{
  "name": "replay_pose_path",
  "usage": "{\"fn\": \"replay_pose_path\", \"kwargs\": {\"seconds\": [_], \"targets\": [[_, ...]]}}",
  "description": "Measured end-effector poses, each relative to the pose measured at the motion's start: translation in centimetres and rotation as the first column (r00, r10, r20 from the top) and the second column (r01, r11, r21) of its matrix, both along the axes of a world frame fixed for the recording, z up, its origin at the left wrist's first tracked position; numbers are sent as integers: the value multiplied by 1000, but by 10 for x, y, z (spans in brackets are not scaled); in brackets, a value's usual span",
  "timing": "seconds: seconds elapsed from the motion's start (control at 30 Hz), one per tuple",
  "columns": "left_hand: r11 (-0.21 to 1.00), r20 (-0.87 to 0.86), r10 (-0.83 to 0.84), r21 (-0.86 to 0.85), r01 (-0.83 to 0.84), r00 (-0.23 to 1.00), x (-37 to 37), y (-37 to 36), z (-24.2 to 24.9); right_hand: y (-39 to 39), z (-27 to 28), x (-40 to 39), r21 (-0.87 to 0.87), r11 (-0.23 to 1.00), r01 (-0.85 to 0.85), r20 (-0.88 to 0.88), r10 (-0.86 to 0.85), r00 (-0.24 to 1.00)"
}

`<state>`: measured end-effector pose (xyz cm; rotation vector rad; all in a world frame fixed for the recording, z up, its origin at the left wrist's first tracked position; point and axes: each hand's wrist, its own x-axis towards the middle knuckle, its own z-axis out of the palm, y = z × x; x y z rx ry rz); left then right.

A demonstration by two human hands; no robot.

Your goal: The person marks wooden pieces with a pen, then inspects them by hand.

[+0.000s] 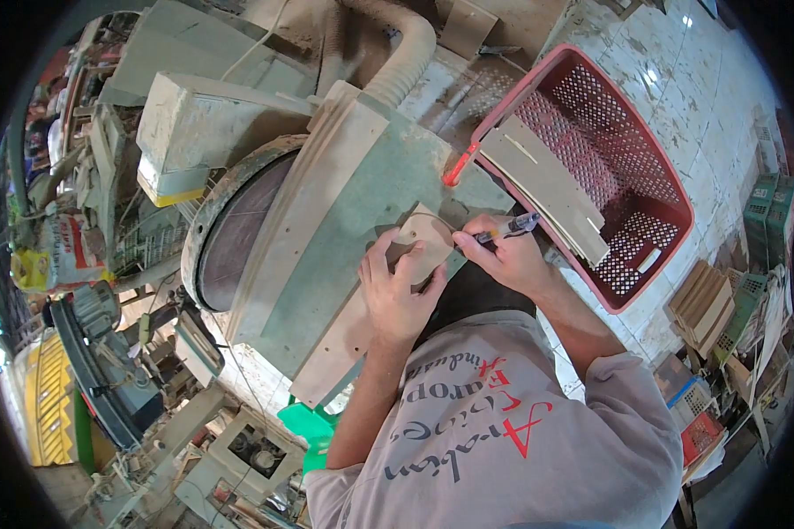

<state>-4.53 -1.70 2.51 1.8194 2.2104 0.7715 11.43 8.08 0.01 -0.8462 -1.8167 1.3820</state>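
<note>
My left hand (pixel 400 286) holds a small flat wooden piece (pixel 428 236) down on the green machine table (pixel 344 212), fingers spread along its near left side. In my right hand (pixel 507 256) is a pen (pixel 513 227), its tip at the right edge of the wooden piece. A small dark hole shows near the piece's upper left. Just beyond the piece, an orange-red object (pixel 458 165) lies at the table's far edge. Flat boards (pixel 543 181) rest across the side of a pink basket to the right.
The pink perforated basket (pixel 670 185) stands on the tiled floor at the right. A large round sanding disc (pixel 243 229) and a dusty hose (pixel 406 53) are on the machine's far left side. Stacked wood (pixel 701 309) and green crates (pixel 772 207) sit at the far right.
</note>
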Motion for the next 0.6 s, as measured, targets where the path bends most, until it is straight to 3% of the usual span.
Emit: {"fn": "replay_pose_path", "kwargs": {"seconds": [0.43,0.6], "targets": [[1000,-2,-6,-15,6,1000,-1,0,0,1,1,0,48,999,-12,27,11,1000],[1000,3,-8,-5,8,1000,-1,0,0,-1,-3,1,-77,996,41,-25,-43,999]]}}
